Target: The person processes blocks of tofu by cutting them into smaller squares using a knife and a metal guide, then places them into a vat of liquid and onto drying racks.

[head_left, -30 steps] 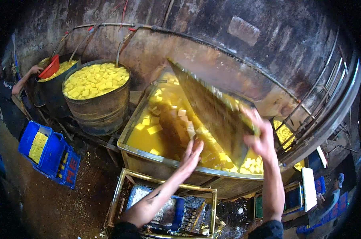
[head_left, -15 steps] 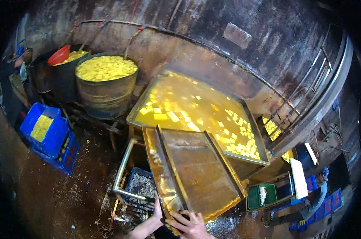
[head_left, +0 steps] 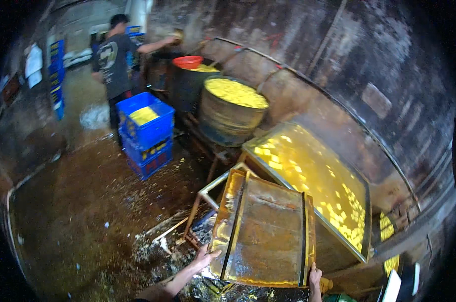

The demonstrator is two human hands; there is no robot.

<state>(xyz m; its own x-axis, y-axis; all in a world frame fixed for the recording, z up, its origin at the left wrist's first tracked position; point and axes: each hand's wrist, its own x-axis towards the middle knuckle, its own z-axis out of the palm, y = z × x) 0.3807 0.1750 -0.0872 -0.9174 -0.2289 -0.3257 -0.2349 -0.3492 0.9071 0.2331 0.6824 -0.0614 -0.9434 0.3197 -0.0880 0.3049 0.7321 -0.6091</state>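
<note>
A yellow-stained wooden board (head_left: 268,229) with two raised battens is tilted before me, its far end against the near side of a big metal vat. My left hand (head_left: 206,256) grips its left edge, near the lower corner. My right hand (head_left: 315,278) is closed round the right edge near the lower corner; some of its fingers are hidden behind the board. In the vat (head_left: 368,214), yellow liquid holds many floating yellow blocks (head_left: 340,217).
A metal frame (head_left: 208,197) stands just left of the board. Beyond are round tubs (head_left: 233,121) of yellow pieces, one bearing a red basket (head_left: 187,62). Stacked blue crates (head_left: 146,136) stand on the wet, littered floor. Another person (head_left: 116,60) reaches toward the back tubs.
My view has swung left, bringing the other person into sight. My right hand has gone from the board's lower edge to its right edge; my left hand stays on the left side.
</note>
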